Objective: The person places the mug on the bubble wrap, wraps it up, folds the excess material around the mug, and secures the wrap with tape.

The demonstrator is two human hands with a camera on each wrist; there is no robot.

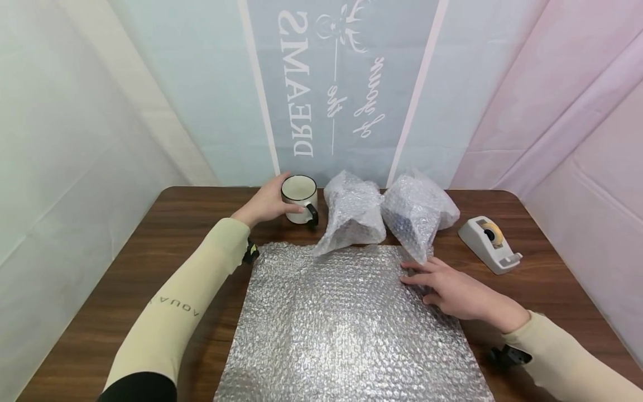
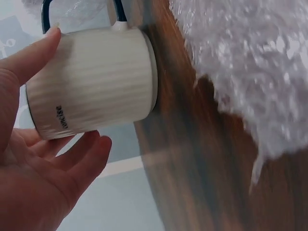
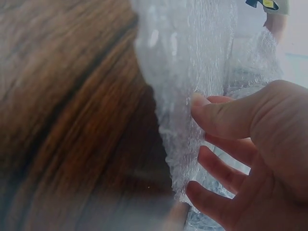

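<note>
A white mug [image 1: 299, 207] with a dark rim and dark handle stands upright at the table's back edge. My left hand [image 1: 268, 202] grips it from the left, the thumb across its near side. Small dark lettering shows on the mug [image 2: 91, 82] in the left wrist view, past the fingers of my left hand [image 2: 43, 168]. A sheet of bubble wrap [image 1: 341, 329] lies spread flat in front. On its right back part rests my right hand [image 1: 452, 287], fingers loosely spread. The right wrist view has the right hand's [image 3: 240, 159] fingertips touching the bubble wrap [image 3: 178, 96].
Two bubble-wrapped bundles stand side by side right of the mug, a left one [image 1: 354, 206] and a right one [image 1: 417, 209]. A white tape dispenser [image 1: 484, 243] sits at the right on the dark wooden table [image 1: 125, 279]. Curtains with printed lettering [image 1: 296, 84] hang behind.
</note>
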